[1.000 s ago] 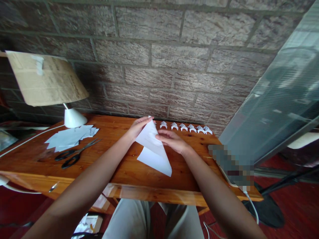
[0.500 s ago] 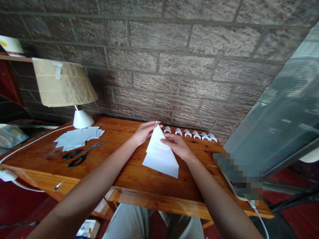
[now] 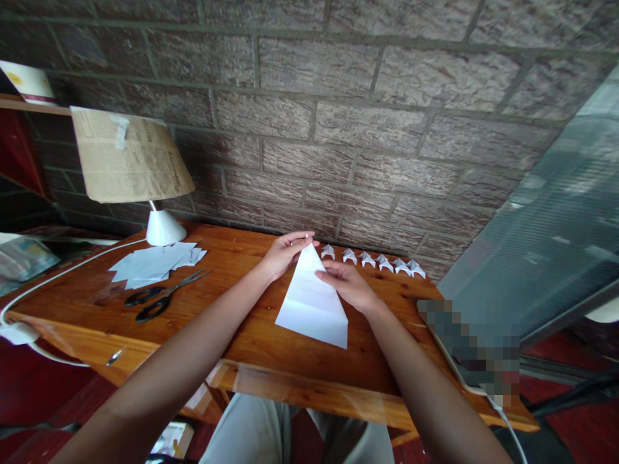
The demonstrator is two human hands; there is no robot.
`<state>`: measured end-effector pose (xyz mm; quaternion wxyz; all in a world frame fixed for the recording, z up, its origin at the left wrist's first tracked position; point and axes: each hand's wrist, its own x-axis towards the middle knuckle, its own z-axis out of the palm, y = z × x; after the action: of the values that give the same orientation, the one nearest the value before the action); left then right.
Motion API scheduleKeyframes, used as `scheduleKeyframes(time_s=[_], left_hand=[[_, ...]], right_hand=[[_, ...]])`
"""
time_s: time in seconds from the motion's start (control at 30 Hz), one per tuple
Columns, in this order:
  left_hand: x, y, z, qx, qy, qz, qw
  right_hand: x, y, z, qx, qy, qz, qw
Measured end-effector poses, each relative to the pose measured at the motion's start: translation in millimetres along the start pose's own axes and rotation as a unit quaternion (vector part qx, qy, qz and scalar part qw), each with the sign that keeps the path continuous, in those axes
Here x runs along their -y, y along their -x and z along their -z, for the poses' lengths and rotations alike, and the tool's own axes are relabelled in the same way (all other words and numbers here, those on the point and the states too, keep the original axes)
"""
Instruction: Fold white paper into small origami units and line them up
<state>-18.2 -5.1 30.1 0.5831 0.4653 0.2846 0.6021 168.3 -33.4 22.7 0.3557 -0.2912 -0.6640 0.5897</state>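
Note:
A white sheet of paper (image 3: 313, 303), folded to a point at its far end, is held between both hands over the wooden desk. My left hand (image 3: 286, 252) pinches the pointed tip, fingers closed on it. My right hand (image 3: 349, 283) grips the paper's right edge, the thumb on top and the other fingers partly behind it. The wide end of the sheet points toward me. Just beyond my right hand stands a row of several small folded paper pieces (image 3: 367, 259) along the back of the desk.
On the left of the desk (image 3: 242, 309) lie a pile of white paper pieces (image 3: 157, 264) and black-handled scissors (image 3: 162, 299). A lamp (image 3: 164, 227) with a paper shade stands behind them. A blurred-out flat device (image 3: 467, 351) with a cable lies at the right edge. A brick wall (image 3: 333, 122) borders the back.
The sheet's left edge, stepped before, now runs straight from tip to wide end. Both hands keep their hold on the paper. The whole view has shifted slightly.

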Motion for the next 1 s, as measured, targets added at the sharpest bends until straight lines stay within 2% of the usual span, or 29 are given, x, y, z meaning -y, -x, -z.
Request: scheduleKeyframes(time_s=[0.37,0.6,1.0], left_hand=[[-1.9,-1.4,3.5,-0.012,-0.002,-0.008,1.0],[-4.6,0.3,1.2,-0.017,0.001,0.013,1.0],[-0.4,0.7,-1.2,-0.045,-0.078,-0.056,0.994]], right_hand=[[1.5,1.1,-5.2,0.003,-0.007,-0.007,1.0],[3.4,2.1,-7.8,0.004,-0.006,-0.011,1.0],[-5.2,-0.7,-5.4,-0.019,0.007,-0.011,1.0]])
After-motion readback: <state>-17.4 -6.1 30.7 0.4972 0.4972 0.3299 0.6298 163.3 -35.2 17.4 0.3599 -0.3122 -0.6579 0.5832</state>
